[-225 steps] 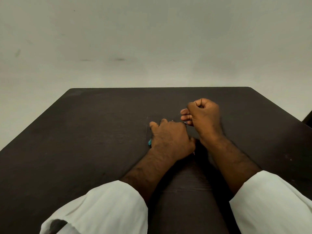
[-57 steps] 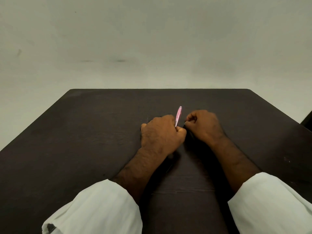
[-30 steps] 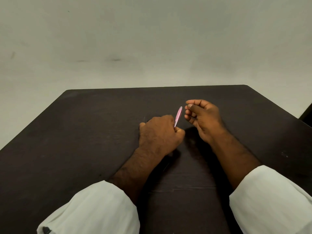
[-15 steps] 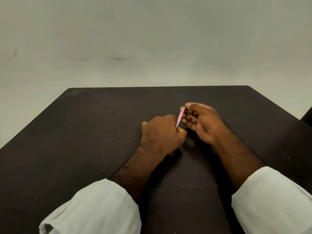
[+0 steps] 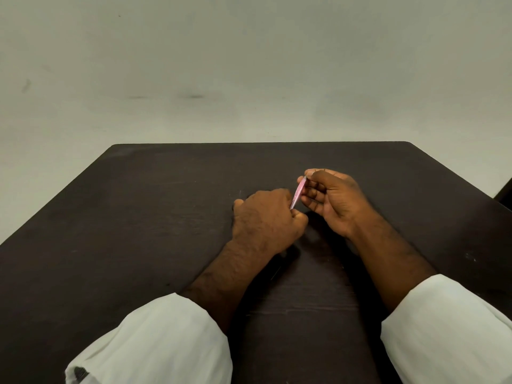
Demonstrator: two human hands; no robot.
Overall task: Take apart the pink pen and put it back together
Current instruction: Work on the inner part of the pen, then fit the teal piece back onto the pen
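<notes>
A slim pink pen barrel (image 5: 298, 193) stands tilted, its lower end gripped in my left hand (image 5: 266, 220), which rests as a fist on the dark table (image 5: 138, 217). My right hand (image 5: 332, 200) hovers just right of the barrel, thumb and forefinger pinched at its upper tip. Something very small seems held in that pinch, too small to make out. The other fingers of the right hand curl loosely beside the barrel. Both wrists come out of white sleeves.
The dark table's far edge (image 5: 260, 143) runs below a plain pale wall. A dark object (image 5: 505, 194) shows past the table's right edge. A thin dark item (image 5: 277, 271), partly in shadow, lies on the table under my left wrist.
My right hand rose from the table beside the left fist and closed in on the pen barrel's upper tip. The left hand has kept the barrel in the same place.
</notes>
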